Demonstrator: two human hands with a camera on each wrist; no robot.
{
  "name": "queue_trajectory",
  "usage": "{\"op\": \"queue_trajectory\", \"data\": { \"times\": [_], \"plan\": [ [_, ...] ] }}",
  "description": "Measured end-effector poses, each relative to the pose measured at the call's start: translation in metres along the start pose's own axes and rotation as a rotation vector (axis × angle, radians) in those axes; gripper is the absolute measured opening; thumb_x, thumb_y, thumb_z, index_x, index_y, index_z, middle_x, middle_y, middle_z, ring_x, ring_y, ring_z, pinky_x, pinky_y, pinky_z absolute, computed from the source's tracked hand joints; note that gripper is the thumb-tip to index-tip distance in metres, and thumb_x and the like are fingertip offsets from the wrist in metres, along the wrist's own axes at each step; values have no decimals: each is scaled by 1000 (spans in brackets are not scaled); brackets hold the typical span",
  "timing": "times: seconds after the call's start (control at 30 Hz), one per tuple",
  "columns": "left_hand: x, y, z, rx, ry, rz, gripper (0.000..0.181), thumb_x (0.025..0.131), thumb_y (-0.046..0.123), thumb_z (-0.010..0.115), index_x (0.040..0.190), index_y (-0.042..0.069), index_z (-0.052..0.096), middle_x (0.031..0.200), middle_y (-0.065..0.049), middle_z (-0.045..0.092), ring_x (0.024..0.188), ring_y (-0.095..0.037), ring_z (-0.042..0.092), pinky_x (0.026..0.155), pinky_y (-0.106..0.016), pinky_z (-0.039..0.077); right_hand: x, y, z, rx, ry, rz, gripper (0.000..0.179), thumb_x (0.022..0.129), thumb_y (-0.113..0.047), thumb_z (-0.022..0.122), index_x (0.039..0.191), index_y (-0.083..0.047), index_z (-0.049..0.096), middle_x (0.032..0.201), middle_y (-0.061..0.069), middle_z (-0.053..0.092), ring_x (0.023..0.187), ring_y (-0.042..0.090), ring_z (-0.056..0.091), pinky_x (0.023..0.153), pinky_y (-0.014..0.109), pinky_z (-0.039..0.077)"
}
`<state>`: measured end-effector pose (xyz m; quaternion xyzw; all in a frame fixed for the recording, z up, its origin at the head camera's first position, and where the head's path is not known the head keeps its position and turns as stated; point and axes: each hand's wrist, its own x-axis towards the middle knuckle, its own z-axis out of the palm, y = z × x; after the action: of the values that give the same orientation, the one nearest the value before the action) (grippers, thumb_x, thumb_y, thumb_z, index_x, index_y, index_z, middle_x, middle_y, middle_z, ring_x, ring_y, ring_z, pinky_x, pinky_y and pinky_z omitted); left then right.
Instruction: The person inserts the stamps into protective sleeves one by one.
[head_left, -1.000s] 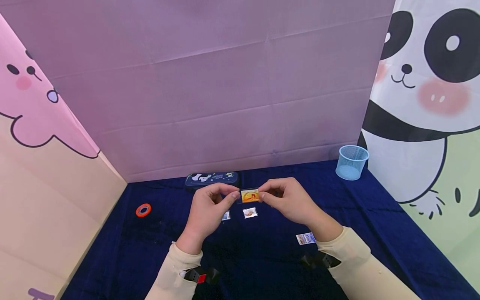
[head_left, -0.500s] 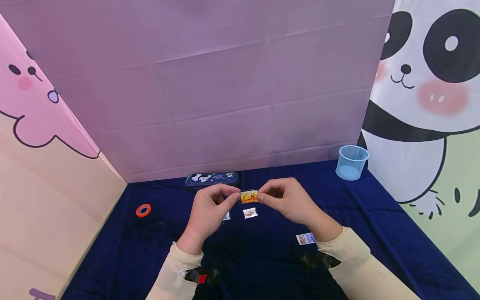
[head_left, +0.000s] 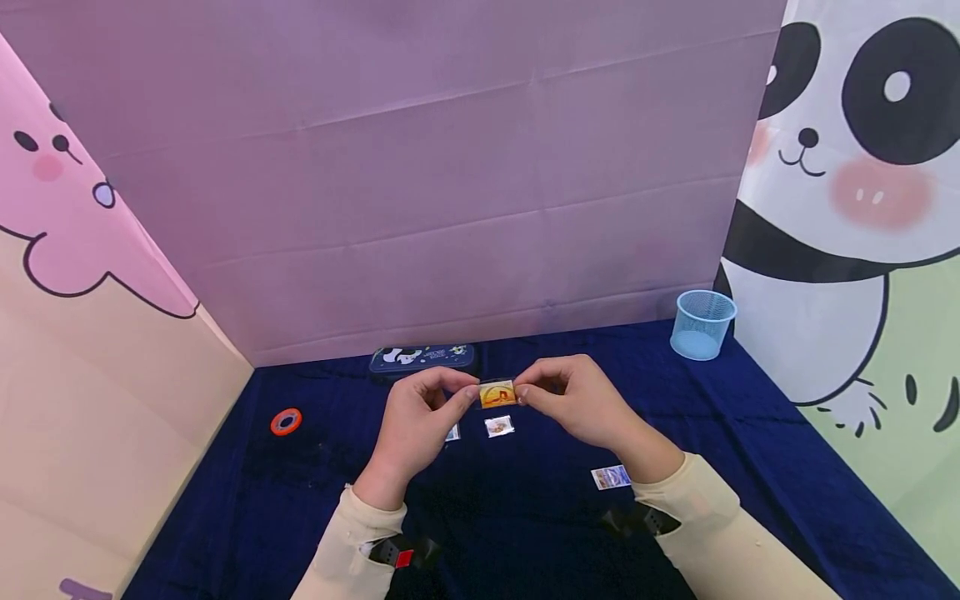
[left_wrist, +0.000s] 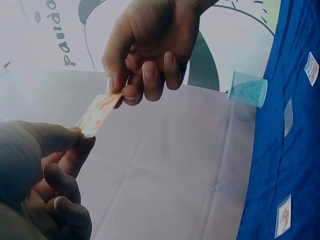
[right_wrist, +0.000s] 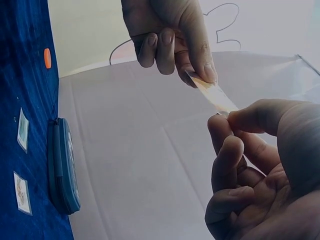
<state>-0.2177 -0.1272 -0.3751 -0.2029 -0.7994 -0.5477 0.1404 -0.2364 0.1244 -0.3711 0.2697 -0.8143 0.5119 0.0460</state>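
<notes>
Between my two hands, above the dark blue cloth, is a small yellow-orange picture card [head_left: 497, 394] with a clear margin, as if in a sleeve. My left hand [head_left: 420, 421] pinches its left end between thumb and index finger. At the opposite end, the thumb and index finger of my right hand [head_left: 573, 398] grip it. Both wrist views show the card [left_wrist: 100, 114] stretched between the fingertips. Beneath it on the cloth lies a small white picture card [head_left: 499, 427]. Another card [head_left: 453, 433] is partly hidden behind my left hand. A bluish card [head_left: 611, 477] lies by my right wrist.
A dark blue panda pencil case [head_left: 423, 358] lies at the back of the cloth. To the left sits an orange ring-shaped roll [head_left: 286, 422]. A light blue mesh cup [head_left: 702, 325] stands at the back right. A clear flat piece [left_wrist: 288, 117] shows in the left wrist view.
The yellow-orange card has changed its tilt slightly between my fingers. Both hands hold nearly the same position, and the things on the cloth stay put.
</notes>
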Motion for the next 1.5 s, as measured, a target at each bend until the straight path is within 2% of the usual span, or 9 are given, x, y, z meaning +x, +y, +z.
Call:
{"op": "queue_trajectory", "data": {
  "times": [0.2,0.5,0.73,0.9,1.17,1.5],
  "plan": [
    [-2,-4,1,5,5,-13,6,99,23,76,102,22,81,83,1,65,55,-21,45,47,-26,35,0,-2,1,-3,-15,21,10,102,-16,71,104,-13,81,94,1,72,81,24,62,71,30,54],
    [2,-8,4,-19,-3,-2,7,99,23,75,103,21,80,86,2,68,54,-20,44,47,-26,35,1,2,-4,8,-30,28,11,102,-15,71,108,-12,80,102,3,73,85,23,64,75,31,56],
    [7,-16,7,16,-11,-19,6,99,24,76,103,22,80,85,2,67,53,-19,44,47,-27,36,-3,11,-8,-55,-31,58,12,102,-17,71,109,-12,79,103,1,73,86,21,65,77,32,56],
    [12,-24,11,42,-25,-42,6,99,26,77,102,24,81,85,2,66,54,-20,45,46,-29,38,-14,21,-15,-115,-37,93,10,102,-19,70,107,-16,79,99,-1,73,82,20,62,72,32,54],
    [21,-40,24,77,-56,-67,6,100,28,75,103,24,78,93,6,68,57,-19,46,48,-29,39,-36,45,-27,-195,-37,141,8,102,-18,71,104,-22,78,94,-6,71,79,19,62,69,32,53],
    [30,-63,41,116,-76,-103,5,99,22,75,103,20,77,89,8,68,55,-15,47,48,-28,39,-64,72,-41,-213,-72,186,5,101,-18,72,100,-21,77,89,-4,70,70,15,58,62,29,48]
  ]
}}
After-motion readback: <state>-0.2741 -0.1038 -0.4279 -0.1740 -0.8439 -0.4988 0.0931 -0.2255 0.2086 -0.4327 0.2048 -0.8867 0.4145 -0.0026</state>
